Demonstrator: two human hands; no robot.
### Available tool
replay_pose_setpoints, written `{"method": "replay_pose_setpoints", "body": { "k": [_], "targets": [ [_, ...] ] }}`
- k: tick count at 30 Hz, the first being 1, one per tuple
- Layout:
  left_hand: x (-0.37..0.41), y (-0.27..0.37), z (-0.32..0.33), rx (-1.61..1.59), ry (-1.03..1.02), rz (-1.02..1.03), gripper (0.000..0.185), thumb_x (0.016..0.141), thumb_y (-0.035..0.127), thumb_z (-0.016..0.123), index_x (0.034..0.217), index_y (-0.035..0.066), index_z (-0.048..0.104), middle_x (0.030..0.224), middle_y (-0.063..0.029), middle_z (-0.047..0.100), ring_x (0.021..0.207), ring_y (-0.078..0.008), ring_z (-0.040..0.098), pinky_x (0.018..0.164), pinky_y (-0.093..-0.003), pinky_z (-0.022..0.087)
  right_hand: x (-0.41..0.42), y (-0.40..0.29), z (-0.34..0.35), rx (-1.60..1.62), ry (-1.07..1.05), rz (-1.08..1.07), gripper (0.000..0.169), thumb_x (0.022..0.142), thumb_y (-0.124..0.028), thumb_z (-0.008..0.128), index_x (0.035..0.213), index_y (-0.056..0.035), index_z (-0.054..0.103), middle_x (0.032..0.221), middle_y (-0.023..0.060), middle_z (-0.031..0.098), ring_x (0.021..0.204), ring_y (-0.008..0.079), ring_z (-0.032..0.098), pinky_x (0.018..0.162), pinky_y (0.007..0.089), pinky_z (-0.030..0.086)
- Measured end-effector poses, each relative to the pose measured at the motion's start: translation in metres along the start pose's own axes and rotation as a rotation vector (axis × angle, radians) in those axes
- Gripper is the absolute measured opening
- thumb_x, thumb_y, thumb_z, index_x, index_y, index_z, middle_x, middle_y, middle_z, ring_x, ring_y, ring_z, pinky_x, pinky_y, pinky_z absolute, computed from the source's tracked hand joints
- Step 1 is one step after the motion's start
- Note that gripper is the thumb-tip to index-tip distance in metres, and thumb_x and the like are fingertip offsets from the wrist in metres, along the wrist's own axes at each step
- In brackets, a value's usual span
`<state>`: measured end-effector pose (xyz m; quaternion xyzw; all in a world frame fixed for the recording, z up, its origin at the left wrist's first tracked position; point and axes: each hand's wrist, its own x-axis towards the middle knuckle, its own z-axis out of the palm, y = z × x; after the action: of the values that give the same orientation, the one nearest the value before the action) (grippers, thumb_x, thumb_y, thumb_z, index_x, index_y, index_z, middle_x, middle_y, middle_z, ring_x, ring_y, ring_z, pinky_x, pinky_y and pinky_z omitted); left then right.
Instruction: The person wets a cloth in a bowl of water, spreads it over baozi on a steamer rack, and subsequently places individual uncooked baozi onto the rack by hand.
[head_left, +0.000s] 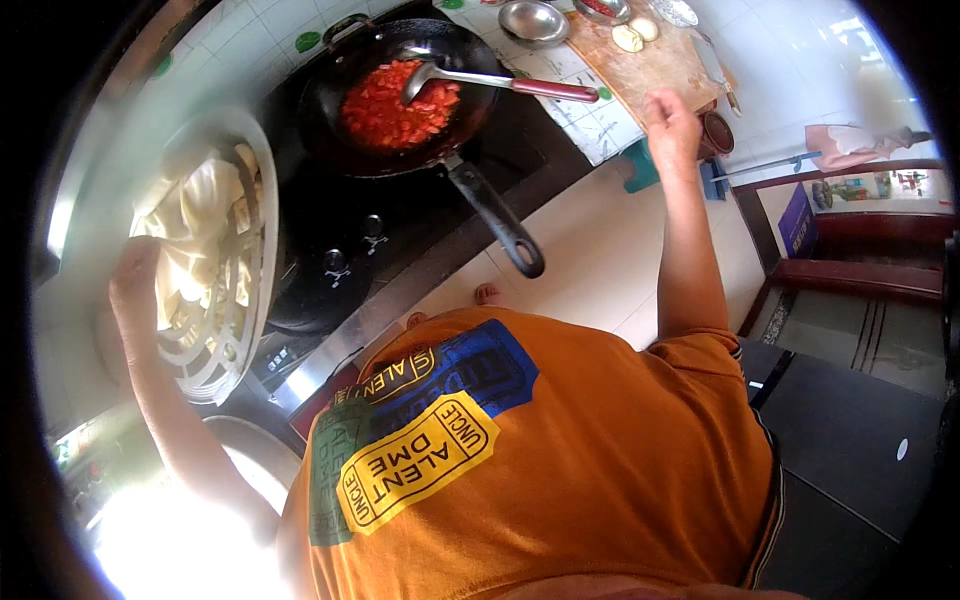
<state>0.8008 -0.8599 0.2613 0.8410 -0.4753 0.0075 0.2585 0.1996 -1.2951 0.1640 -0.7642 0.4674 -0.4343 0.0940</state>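
Note:
My left hand is at the far-left side of a pale slotted basket, which stands tilted beside the stove. It seems to grip the basket; its fingertips are hidden in glare. Inside lie pale, soft-looking pieces. My right hand, fingers curled and nothing visible in them, hangs by the near edge of a wooden cutting board. A black wok on the stove holds chopped red food in sauce, probably tomato. A steel ladle rests in it, its red handle over the rim.
On the board are two pale round pieces, a bowl of red bits and a knife. A steel bowl sits beside it. The wok's long handle juts past the black stove's front edge.

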Motion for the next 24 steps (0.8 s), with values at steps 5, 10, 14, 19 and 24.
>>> {"method": "replay_pose_setpoints", "body": {
  "k": [5,10,14,19,24],
  "targets": [
    [-0.015,0.011,-0.018,0.187,-0.051,-0.215,0.021,0.095,0.020,0.059,0.103,0.004,0.068,0.099,-0.0103,0.068,0.092,-0.0208,0.064,0.085,-0.0326,0.049,-0.014,0.033,0.017,0.139,-0.180,0.099,0.011,0.093,-0.012,0.067,0.099,-0.0029,0.068,0.084,0.0070,0.068,0.079,0.0107,0.061,0.075,0.0288,0.050],
    [-0.003,-0.007,-0.001,0.068,0.027,-0.008,0.024,0.096,0.021,0.059,0.104,0.002,0.070,0.095,-0.0086,0.072,0.091,-0.0213,0.067,0.087,-0.0333,0.052,0.009,0.062,0.005,0.430,-0.297,0.262,0.022,0.096,-0.014,0.066,0.114,-0.0014,0.066,0.106,0.0053,0.067,0.099,0.0144,0.062,0.091,0.0280,0.048],
    [-0.025,-0.012,0.010,-0.416,-0.007,0.023,0.012,0.086,0.013,0.071,0.091,0.003,0.069,0.080,-0.0101,0.071,0.078,-0.0210,0.069,0.072,-0.0333,0.054,0.019,-0.049,0.015,0.568,-0.250,0.011,0.018,0.098,-0.005,0.061,0.115,0.0013,0.063,0.110,0.0073,0.065,0.103,0.0139,0.061,0.093,0.0286,0.051],
    [-0.035,0.044,0.005,0.121,0.134,-0.150,0.015,0.083,0.021,0.075,0.091,0.008,0.071,0.083,-0.0114,0.072,0.078,-0.0201,0.070,0.072,-0.0355,0.055,-0.014,-0.221,0.014,0.708,-0.397,-0.341,0.013,0.096,-0.002,0.063,0.108,0.0008,0.066,0.105,0.0070,0.069,0.095,0.0127,0.065,0.087,0.0269,0.053],
    [-0.039,0.030,0.001,0.246,0.179,0.009,0.016,0.082,0.025,0.074,0.091,0.012,0.073,0.081,-0.0105,0.072,0.075,-0.0235,0.071,0.067,-0.0375,0.056,-0.075,-0.361,0.045,0.638,-0.713,-0.830,0.018,0.088,-0.005,0.068,0.106,-0.0037,0.068,0.101,0.0128,0.070,0.092,0.0283,0.068,0.082,0.0358,0.055]
  ]
}}
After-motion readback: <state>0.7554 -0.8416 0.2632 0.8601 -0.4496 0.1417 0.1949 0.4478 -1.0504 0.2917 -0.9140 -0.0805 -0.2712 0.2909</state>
